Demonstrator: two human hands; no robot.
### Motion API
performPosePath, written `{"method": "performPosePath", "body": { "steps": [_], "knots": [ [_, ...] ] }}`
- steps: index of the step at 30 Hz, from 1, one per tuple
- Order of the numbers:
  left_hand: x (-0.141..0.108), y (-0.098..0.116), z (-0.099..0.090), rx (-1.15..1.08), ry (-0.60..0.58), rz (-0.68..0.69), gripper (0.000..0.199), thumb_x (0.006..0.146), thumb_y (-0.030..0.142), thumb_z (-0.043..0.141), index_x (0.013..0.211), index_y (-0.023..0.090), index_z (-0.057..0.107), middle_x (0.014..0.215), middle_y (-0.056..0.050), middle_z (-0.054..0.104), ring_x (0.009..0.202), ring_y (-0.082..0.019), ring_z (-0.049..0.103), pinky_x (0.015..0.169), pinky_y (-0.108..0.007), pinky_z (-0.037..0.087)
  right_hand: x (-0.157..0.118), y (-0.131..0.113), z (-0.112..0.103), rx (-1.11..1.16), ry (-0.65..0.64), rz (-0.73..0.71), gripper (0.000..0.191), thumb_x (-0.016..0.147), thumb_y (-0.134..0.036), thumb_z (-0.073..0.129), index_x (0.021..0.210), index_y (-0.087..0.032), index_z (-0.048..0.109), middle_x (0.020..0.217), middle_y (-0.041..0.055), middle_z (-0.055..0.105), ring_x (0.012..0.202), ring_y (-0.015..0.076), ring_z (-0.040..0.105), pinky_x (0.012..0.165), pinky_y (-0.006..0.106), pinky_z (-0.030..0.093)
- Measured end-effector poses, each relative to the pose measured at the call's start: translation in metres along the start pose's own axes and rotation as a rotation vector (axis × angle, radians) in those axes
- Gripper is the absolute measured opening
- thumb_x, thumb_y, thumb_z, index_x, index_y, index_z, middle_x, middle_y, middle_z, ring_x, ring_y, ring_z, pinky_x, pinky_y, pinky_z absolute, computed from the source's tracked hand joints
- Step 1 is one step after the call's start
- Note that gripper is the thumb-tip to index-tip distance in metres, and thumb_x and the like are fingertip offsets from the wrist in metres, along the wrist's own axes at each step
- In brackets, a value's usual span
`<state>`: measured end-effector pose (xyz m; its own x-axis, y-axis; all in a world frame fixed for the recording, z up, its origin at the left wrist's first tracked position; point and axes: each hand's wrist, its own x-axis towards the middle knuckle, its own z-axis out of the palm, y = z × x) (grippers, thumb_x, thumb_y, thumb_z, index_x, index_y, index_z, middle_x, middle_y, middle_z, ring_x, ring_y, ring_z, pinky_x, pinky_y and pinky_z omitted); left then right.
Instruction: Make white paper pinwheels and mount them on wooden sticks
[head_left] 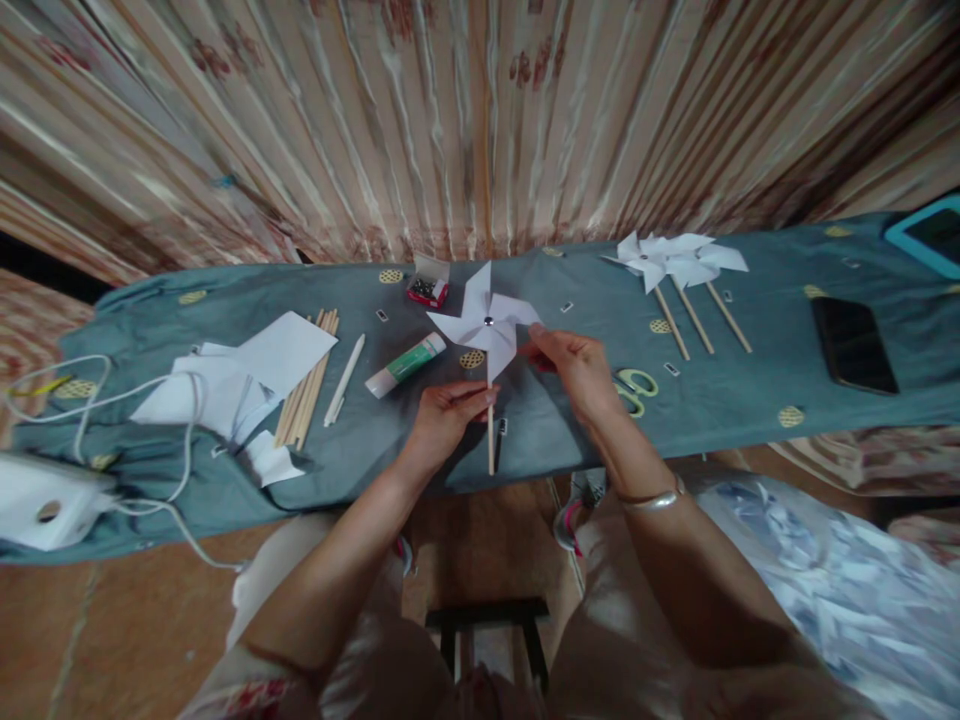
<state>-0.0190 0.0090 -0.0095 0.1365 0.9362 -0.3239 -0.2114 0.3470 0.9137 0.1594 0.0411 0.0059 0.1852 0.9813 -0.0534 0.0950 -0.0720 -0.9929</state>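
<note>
A white paper pinwheel [480, 328] on a wooden stick is held up above the middle of the cloth-covered table. A shiny round pin head sits at its centre. My left hand [444, 425] is closed around the stick just under the blades. At the right blade, the bent thumb and fingers of my right hand [576, 368] pinch together at the paper's tip; the exact contact is partly hidden. Just behind the pinwheel stands a small open red box [429, 290] with dark pins in it. A green and white glue stick [406, 365] lies to its left.
On the left are white paper sheets [285, 352], wooden sticks [306, 385], a white pen [345, 380] and a corded white power strip [52, 500]. Rightward lie green-handled scissors [639, 385], three pinwheels [679, 262] and a dark phone [855, 343]. A curtain [420, 130] hangs behind.
</note>
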Motion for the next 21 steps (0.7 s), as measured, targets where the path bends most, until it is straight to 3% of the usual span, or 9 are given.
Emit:
{"method": "performPosePath", "body": {
  "steps": [5, 10, 14, 21],
  "knots": [
    [-0.004, 0.002, 0.003, 0.021, -0.055, -0.012, 0.042, 0.052, 0.048, 0.093, 0.076, 0.016, 0.082, 0.067, -0.002, 0.071, 0.060, -0.011, 0.058, 0.064, -0.026, 0.052, 0.011, -0.002, -0.012, 0.004, 0.184, -0.093, 0.048, 0.070, -0.066, 0.075, 0.057, -0.021, 0.063, 0.056, -0.0037, 0.051, 0.058, 0.0110, 0.042, 0.055, 0.027, 0.035],
    [-0.007, 0.002, 0.005, 0.059, -0.065, -0.016, 0.044, 0.051, 0.052, 0.093, 0.074, 0.017, 0.082, 0.064, -0.002, 0.069, 0.061, -0.011, 0.056, 0.062, -0.026, 0.048, 0.013, -0.003, -0.012, 0.005, 0.189, -0.143, 0.048, 0.067, -0.064, 0.079, 0.056, -0.020, 0.061, 0.053, -0.0056, 0.046, 0.056, 0.0095, 0.036, 0.053, 0.025, 0.032],
    [-0.007, 0.000, 0.004, 0.091, -0.074, -0.007, 0.044, 0.053, 0.053, 0.092, 0.075, 0.016, 0.082, 0.061, -0.002, 0.067, 0.060, -0.011, 0.055, 0.062, -0.026, 0.047, 0.014, 0.000, -0.010, 0.053, 0.157, -0.130, 0.042, 0.064, -0.062, 0.081, 0.063, -0.021, 0.068, 0.059, -0.0038, 0.056, 0.059, 0.0111, 0.043, 0.054, 0.026, 0.035],
    [-0.005, 0.001, 0.002, 0.080, -0.067, 0.012, 0.038, 0.057, 0.047, 0.090, 0.077, 0.016, 0.082, 0.066, -0.002, 0.070, 0.060, -0.011, 0.056, 0.063, -0.027, 0.048, 0.009, 0.000, -0.006, 0.093, 0.118, -0.126, 0.036, 0.064, -0.056, 0.081, 0.062, -0.023, 0.068, 0.062, -0.0024, 0.059, 0.063, 0.0140, 0.051, 0.061, 0.029, 0.043]
  ]
}}
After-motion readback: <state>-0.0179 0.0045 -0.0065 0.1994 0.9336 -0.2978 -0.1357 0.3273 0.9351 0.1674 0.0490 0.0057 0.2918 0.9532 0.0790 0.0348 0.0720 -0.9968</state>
